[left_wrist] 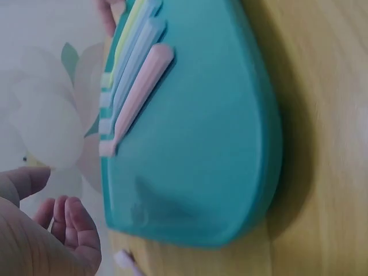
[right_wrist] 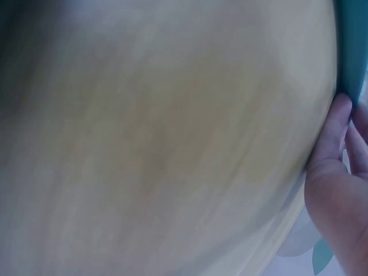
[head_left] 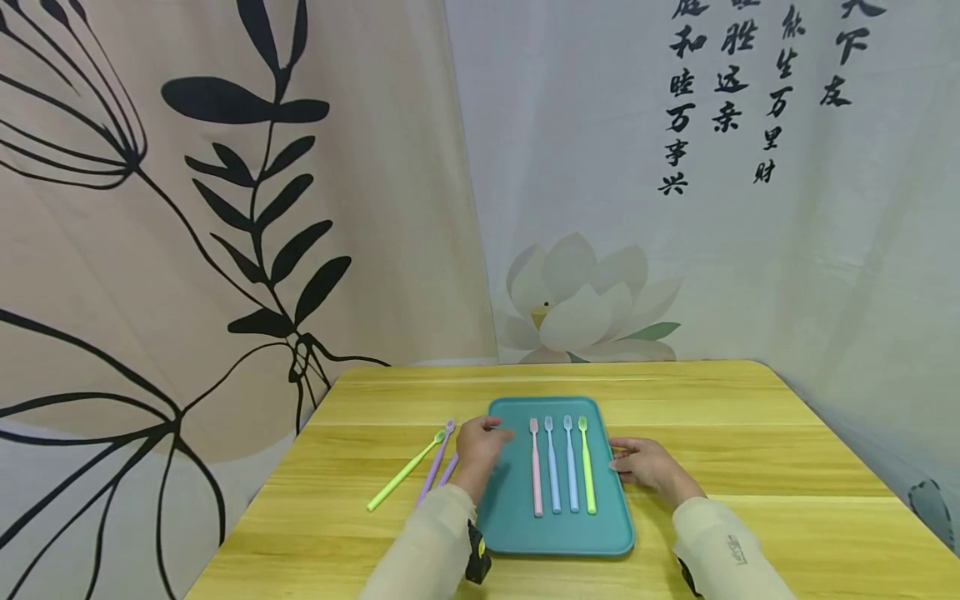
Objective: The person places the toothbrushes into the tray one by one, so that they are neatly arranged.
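On the wooden table lies a teal tray (head_left: 517,533) with a row of toothbrushes: a pink toothbrush (head_left: 536,475), two blue toothbrushes (head_left: 553,475) and a yellow-green toothbrush (head_left: 587,475). My left hand (head_left: 478,454) hovers at the tray's left edge, its thumb and loosely bent fingers apart with nothing between them in the left wrist view. At the opposite edge, my right hand (head_left: 648,465) holds the tray's rim, thumb against the side wall in the right wrist view. Left of the tray lie another yellow-green toothbrush (head_left: 405,472) and purple toothbrushes (head_left: 435,467), partly hidden by my left hand and sleeve.
The wooden table (head_left: 750,467) extends to both sides of the tray. Behind it hangs a printed cloth (head_left: 397,208) with plants, a lotus and written characters.
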`<state>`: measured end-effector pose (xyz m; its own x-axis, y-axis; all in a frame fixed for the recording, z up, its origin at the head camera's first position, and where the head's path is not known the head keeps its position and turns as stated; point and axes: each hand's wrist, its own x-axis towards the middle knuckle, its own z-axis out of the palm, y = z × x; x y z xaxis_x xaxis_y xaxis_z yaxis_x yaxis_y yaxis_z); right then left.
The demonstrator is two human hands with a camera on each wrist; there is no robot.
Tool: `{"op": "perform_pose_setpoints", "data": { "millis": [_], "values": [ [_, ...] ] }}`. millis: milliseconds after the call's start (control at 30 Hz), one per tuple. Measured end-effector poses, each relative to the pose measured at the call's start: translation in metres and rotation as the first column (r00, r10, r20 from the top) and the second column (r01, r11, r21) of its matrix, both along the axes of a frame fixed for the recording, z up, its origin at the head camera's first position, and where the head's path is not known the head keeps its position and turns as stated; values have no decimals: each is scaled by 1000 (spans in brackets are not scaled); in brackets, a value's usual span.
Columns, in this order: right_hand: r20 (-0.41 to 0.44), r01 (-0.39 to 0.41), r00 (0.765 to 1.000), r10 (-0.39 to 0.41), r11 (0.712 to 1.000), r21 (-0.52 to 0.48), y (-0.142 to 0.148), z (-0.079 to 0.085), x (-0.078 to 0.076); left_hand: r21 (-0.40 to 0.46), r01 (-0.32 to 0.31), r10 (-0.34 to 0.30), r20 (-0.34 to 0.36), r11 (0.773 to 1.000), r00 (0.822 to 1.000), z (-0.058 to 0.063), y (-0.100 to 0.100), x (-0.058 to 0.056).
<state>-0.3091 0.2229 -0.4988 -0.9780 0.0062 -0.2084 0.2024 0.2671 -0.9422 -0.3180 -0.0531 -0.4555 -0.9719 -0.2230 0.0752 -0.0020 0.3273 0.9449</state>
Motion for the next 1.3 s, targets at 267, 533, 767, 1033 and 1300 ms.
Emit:
{"op": "perform_pose_setpoints", "data": {
  "millis": [267, 533, 767, 1033, 1300],
  "values": [
    [4, 4, 1000, -4, 1000, 21, 0, -1, -2, 70, 47, -47, 1, 996, 999, 7, -23, -4],
    [7, 7, 1000, -8, 1000, 24, 0, -1, -3, 77, 23, -24, 11, 997, 1000, 15, -43, -9],
    [-2, 7, 1000, -7, 1000, 13, 0, 0, -1, 103, -25, 21, 38, 994, 999, 19, -58, -13],
    [-4, 6, 1000, -6, 1000, -11, 0, 1, 0, 25, -45, 44, 34, 999, 998, 23, -79, -18],
    [-4, 0, 1000, 0, 1000, -1, 0, 3, 2, 1, -33, 33, 52, 999, 998, 19, -101, -24]
  ]
}}
